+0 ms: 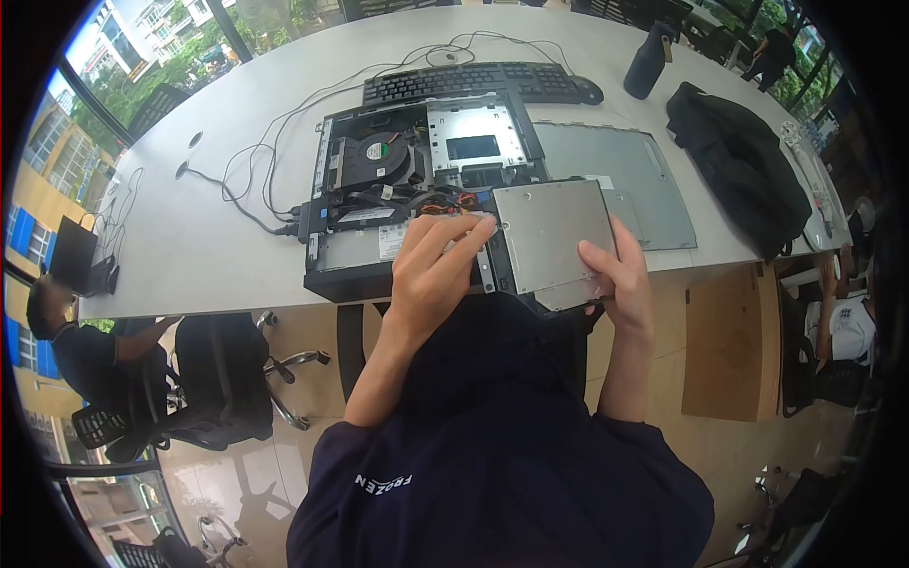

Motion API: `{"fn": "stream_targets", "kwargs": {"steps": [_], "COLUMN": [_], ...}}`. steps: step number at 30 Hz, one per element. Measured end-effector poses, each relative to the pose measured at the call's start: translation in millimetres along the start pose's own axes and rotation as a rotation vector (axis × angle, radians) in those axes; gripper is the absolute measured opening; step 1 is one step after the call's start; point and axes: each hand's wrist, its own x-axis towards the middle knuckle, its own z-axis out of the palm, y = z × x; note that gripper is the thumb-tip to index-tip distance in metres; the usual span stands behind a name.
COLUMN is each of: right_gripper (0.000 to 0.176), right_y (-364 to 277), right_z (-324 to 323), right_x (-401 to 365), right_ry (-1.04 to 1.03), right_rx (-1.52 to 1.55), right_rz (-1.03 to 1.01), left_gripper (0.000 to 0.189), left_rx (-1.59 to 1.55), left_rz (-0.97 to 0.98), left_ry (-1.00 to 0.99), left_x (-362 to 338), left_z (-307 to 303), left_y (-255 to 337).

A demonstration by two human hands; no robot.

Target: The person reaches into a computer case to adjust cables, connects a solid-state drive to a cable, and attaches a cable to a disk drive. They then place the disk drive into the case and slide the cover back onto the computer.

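Note:
My right hand (620,275) grips a flat silver optical drive (554,227) by its right side, thumb on top and fingers beneath. The drive is tilted over the front right corner of an opened desktop computer case (355,279). At the drive's left edge is my left hand (436,260), fingers bent together and fingertips against that edge; whatever they pinch is hidden. Orange, red and black cables (450,204) lie inside the case just beyond my left fingers. A round black blower fan (379,156) sits in the case's left part, and a bright metal bracket (476,133) in its back right.
Behind the case are a black keyboard (464,83) and a mouse (588,90). A grey metal side panel (663,189) lies to the right, near a dark bottle (649,62) and a black bag (739,170). Cords (251,161) cross the left. A cardboard box (729,350) stands below.

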Motion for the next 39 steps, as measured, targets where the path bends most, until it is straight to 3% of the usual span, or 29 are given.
{"fn": "stream_targets", "kwargs": {"steps": [28,39], "right_gripper": [0.057,0.054], "right_y": [-2,0], "right_z": [4,1], "right_x": [-6,-3], "right_ry": [-0.026,-0.043], "right_rx": [0.037,0.058], "right_rz": [-0.006,0.021], "left_gripper": [0.037,0.033], "left_rx": [-0.029,-0.021], "left_rz": [-0.062,-0.175], "left_ry": [0.054,0.038], "left_x": [0,0], "left_z": [1,0], "left_y": [3,6]}}
